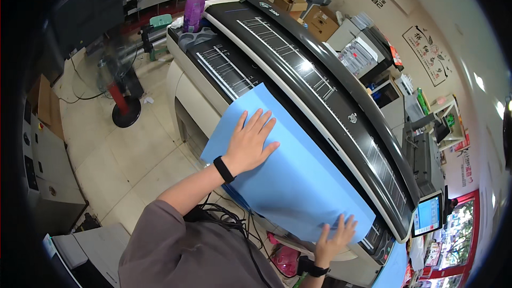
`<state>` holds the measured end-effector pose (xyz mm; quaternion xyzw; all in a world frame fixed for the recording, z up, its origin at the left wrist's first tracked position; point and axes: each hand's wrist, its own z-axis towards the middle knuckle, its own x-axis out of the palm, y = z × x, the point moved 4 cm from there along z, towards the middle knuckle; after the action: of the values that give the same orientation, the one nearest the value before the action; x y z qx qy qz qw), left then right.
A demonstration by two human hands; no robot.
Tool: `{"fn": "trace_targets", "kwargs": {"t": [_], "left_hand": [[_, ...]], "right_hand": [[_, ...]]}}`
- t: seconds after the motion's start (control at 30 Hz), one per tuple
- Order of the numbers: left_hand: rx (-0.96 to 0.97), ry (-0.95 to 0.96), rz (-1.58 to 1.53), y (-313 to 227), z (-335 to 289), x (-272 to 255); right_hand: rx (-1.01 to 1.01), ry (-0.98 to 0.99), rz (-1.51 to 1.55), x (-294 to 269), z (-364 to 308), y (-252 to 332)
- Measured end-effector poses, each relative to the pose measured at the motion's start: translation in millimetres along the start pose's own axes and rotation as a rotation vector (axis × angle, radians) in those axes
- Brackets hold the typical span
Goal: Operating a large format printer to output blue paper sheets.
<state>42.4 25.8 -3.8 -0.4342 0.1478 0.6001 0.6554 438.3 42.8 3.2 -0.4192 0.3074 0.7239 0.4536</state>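
Observation:
A large blue sheet (290, 181) lies across the feed table of a wide-format scanner (314, 82), its far long edge along the machine's dark slot. My left hand (249, 141) rests flat on the sheet's left part, fingers spread, with a black band on the wrist. Near the sheet's right end my right hand (336, 239) lies with its fingers stretched out on the blue surface, and a dark watch is on that wrist. The sheet's near edge hangs over the front of the table. Neither hand grips anything.
A bottle of purple liquid (195, 5) stands on the machine's left end, beside a grey holder (197, 37). At the right end is a touch screen (428, 214). Black cables (234, 218) hang close to my body. Cardboard boxes (320, 23) sit behind the machine.

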Motion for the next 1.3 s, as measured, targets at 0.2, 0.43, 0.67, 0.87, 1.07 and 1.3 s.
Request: {"fn": "trace_targets", "kwargs": {"t": [0.2, 0.43, 0.67, 0.87, 1.07, 1.3], "left_hand": [[-0.033, 0.037, -0.002, 19, 43, 1], [0.017, 0.092, 0.052, 19, 25, -12], [0.039, 0.102, 0.025, 16, 23, -7], [0.023, 0.100, 0.042, 17, 24, -3], [0.025, 0.100, 0.037, 17, 24, -3], [0.011, 0.124, 0.025, 20, 26, -4]], "right_hand": [[-0.030, 0.172, 0.053, 14, 37, 25], [-0.047, 0.226, 0.035, 23, 68, 26], [-0.081, 0.191, 0.032, 24, 78, 27], [-0.076, 0.186, 0.033, 22, 82, 28], [-0.083, 0.157, 0.002, 24, 80, 30], [-0.071, 0.183, 0.005, 24, 80, 32]]}}
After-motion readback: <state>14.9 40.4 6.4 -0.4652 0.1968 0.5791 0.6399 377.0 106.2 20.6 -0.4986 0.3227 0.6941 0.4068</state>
